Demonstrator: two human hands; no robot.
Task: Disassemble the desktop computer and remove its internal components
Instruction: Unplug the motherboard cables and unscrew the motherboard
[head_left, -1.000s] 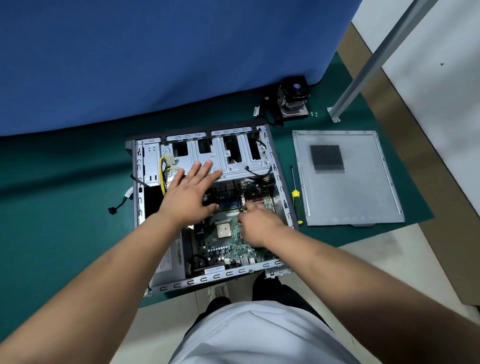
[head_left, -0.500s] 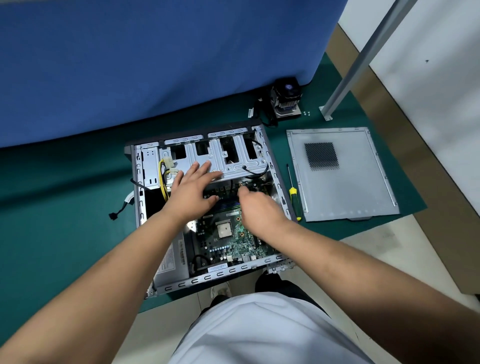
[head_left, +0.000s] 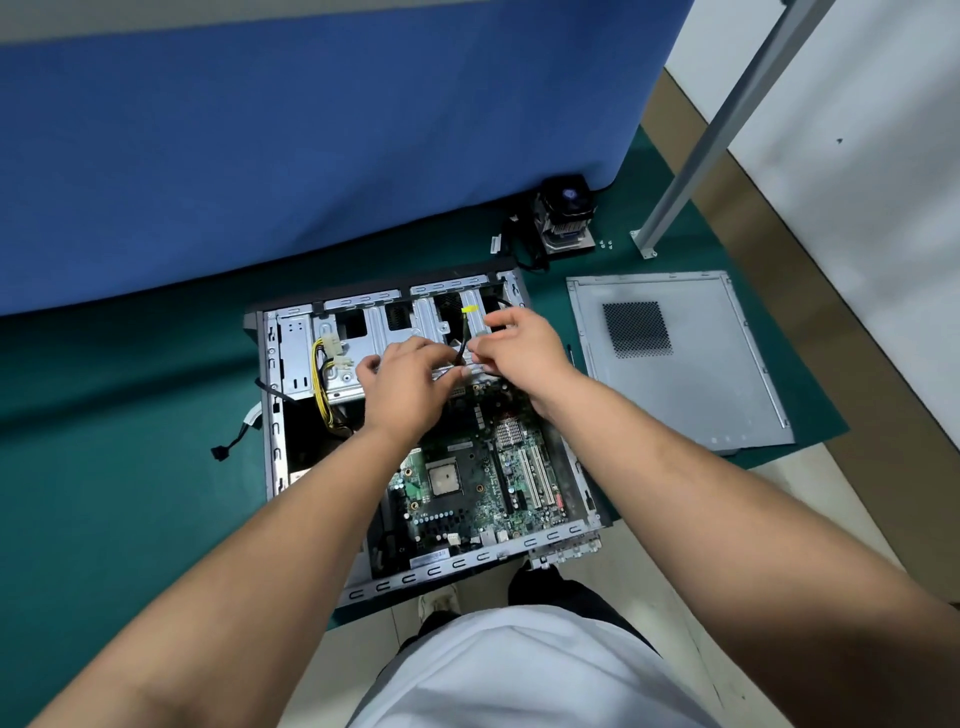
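Observation:
The open computer case (head_left: 275, 415) lies on its side on a green mat. Its green motherboard (head_left: 467, 499) is exposed, with a bare CPU socket (head_left: 443, 479). Both hands work above the silver drive cage (head_left: 343, 338) at the far end. My left hand (head_left: 410, 384) pinches the lower end of a black cable (head_left: 460, 349) with a yellow tag. My right hand (head_left: 524, 348) pinches the same cable just beside it. A yellow and black wire bundle (head_left: 319, 384) hangs at the cage's left.
The removed grey side panel (head_left: 685, 364) lies right of the case. A CPU cooler with fan (head_left: 566, 218) and small screws (head_left: 605, 243) sit at the back by a blue cloth. A metal post (head_left: 717, 140) stands at the right. A loose black cable (head_left: 234, 441) trails left of the case.
Both hands moved up from the motherboard to the drive cage. My left hand, earlier flat on the cage, now pinches a black cable, and my right hand has taken the same cable.

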